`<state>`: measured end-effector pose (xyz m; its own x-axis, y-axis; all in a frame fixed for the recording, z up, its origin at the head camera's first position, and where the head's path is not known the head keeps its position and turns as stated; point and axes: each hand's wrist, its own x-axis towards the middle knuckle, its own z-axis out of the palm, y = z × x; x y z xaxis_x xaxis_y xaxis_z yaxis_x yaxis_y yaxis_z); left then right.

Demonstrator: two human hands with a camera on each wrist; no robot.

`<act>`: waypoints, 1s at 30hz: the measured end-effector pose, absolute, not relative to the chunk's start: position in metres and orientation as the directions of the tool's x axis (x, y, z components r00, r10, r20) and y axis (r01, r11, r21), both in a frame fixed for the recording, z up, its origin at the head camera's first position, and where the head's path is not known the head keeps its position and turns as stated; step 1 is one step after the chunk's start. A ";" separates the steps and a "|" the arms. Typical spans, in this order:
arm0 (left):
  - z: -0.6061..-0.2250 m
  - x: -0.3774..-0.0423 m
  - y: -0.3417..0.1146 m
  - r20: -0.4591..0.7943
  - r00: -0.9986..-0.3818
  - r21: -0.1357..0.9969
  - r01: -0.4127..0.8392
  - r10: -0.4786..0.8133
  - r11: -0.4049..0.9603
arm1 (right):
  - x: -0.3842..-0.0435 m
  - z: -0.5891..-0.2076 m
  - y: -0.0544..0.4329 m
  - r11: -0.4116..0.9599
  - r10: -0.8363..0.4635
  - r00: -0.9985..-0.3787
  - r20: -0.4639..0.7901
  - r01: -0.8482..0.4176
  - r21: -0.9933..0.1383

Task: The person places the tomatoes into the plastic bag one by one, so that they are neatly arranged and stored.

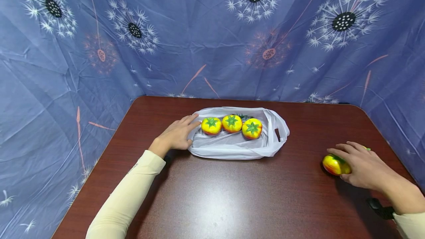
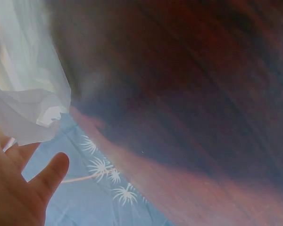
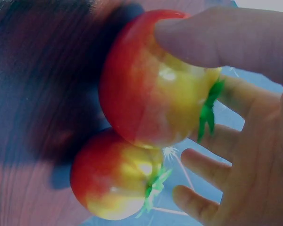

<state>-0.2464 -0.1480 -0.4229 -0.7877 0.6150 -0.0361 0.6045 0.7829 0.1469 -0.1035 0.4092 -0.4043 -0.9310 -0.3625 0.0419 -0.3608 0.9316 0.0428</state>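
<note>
A white plastic bag (image 1: 229, 154) lies open on the table, with three yellow-and-red tomatoes in it; the middle tomato (image 1: 232, 123) sits slightly farther back. My left hand (image 1: 177, 134) rests at the bag's left edge, fingers spread; the left wrist view shows the white plastic (image 2: 28, 113) against them. Over at the right, my right hand (image 1: 365, 167) reaches over more tomatoes (image 1: 333, 164). In the right wrist view, thumb and fingers grip one tomato (image 3: 146, 89), while a second tomato (image 3: 115, 176) stands beside it, outside the grip.
The brown wooden table (image 1: 212, 202) has rounded back corners. A blue curtain (image 1: 199, 28) with dandelion prints hangs behind and at both sides. A dark green bit (image 1: 245, 116) shows behind the tomatoes in the bag. The bag's handle loop (image 1: 281, 134) points right.
</note>
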 end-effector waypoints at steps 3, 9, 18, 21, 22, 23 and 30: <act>-0.424 -0.246 -0.148 -0.034 -0.786 0.147 0.607 0.617 0.781 | -0.104 -0.407 0.410 0.933 -0.358 -0.933 0.027 -0.357 0.040; -0.425 -0.247 -0.149 -0.039 -0.790 0.151 0.600 0.612 0.785 | -0.106 -0.410 0.410 0.943 -0.332 -0.943 -0.019 -0.332 0.015; -0.426 -0.247 -0.148 -0.029 -0.791 0.152 0.601 0.611 0.785 | -0.108 -0.409 0.408 0.944 -0.329 -0.944 0.011 -0.329 0.019; -0.426 -0.246 -0.149 -0.029 -0.791 0.150 0.602 0.612 0.785 | -0.108 -0.409 0.406 0.942 -0.334 -0.942 0.026 -0.334 0.019; -0.425 -0.246 -0.149 -0.028 -0.790 0.150 0.602 0.612 0.784 | -0.109 -0.409 0.406 0.942 -0.336 -0.941 0.029 -0.336 0.018; -0.425 -0.246 -0.149 -0.027 -0.790 0.150 0.603 0.612 0.784 | -0.109 -0.409 0.405 0.940 -0.340 -0.940 0.038 -0.339 0.020; -0.424 -0.243 -0.148 -0.020 -0.789 0.148 0.605 0.614 0.782 | -0.109 -0.409 0.404 0.935 -0.354 -0.927 0.126 -0.353 0.030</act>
<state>-0.2434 -0.1482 -0.4239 -0.7890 0.6141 -0.0204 0.6050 0.7823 0.1484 -0.1091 0.4036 -0.4085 -0.9266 -0.3541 0.1264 -0.3533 0.9351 0.0298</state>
